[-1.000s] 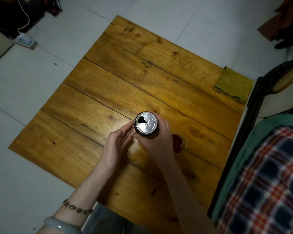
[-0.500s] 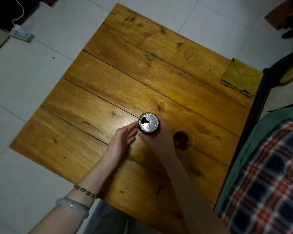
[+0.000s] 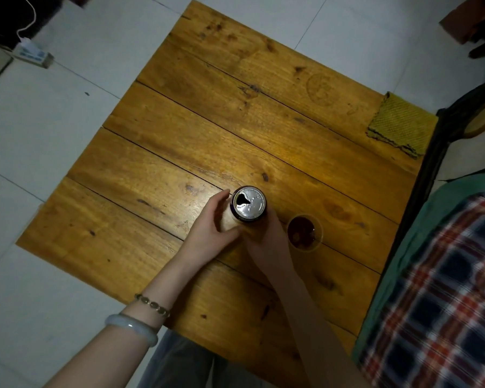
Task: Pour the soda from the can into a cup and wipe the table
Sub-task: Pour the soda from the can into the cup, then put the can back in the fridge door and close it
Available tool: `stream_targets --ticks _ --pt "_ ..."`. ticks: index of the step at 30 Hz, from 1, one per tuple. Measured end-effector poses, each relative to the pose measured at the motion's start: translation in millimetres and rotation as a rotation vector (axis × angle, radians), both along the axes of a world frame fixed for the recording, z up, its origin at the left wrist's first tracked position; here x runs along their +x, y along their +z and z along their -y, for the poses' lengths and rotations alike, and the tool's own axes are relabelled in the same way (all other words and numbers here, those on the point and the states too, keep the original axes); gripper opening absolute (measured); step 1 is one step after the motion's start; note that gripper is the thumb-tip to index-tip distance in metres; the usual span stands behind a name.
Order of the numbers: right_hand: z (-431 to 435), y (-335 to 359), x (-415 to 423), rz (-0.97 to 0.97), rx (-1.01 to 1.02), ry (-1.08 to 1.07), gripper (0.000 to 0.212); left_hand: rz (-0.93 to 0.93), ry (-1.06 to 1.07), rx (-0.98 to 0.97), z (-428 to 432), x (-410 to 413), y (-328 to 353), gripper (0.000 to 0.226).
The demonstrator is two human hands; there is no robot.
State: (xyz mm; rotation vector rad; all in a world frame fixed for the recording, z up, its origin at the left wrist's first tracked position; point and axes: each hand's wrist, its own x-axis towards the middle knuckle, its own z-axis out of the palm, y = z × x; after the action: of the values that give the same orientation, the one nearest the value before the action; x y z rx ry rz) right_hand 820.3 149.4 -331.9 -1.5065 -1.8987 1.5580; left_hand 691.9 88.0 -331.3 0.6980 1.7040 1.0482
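The can point(image 3: 248, 203) stands upright on the table point(image 3: 179, 135) just left of the cup point(image 3: 305, 232), which is already dark with soda, and our left hand point(image 3: 212, 228) has closed in to cup it beside the gripping right hand point(image 3: 263, 239), so we judge wiping comes next.

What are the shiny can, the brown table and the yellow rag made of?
Round silver-topped can: metal, probably aluminium; its lid gleams. Brown plank table: varnished wood, with grain, knots and a sheen. Square yellow-green rag: likely woven cloth; ribbed texture, frayed edge.
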Motion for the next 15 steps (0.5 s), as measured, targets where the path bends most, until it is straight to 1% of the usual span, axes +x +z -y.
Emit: stream_targets --ticks 2,4,6,10,15 --pt "0.0 2.4 -1.4 -0.019 -0.009 -0.003 0.060 -0.120 -0.042 0.018 -5.5 1.9 -1.3 0.088" --pt "-0.8 5.7 -0.8 -0.020 -0.008 0.009 0.059 -0.143 -0.046 0.030 -11.9 3.3 0.6 0.095" --pt "-1.0 8.0 2.6 0.001 -0.020 0.033 0.063 -0.162 -0.042 0.046 -17.9 4.6 2.0 0.091" --pt "-1.4 10.7 9.2 0.036 -0.079 0.071 0.080 -0.224 -0.043 0.096 -22.9 4.3 0.7 0.078" --pt "-1.5 19.8 10.4 0.057 -0.122 0.101 0.079 -0.208 -0.027 0.098 -17.4 -2.1 11.2 0.072"
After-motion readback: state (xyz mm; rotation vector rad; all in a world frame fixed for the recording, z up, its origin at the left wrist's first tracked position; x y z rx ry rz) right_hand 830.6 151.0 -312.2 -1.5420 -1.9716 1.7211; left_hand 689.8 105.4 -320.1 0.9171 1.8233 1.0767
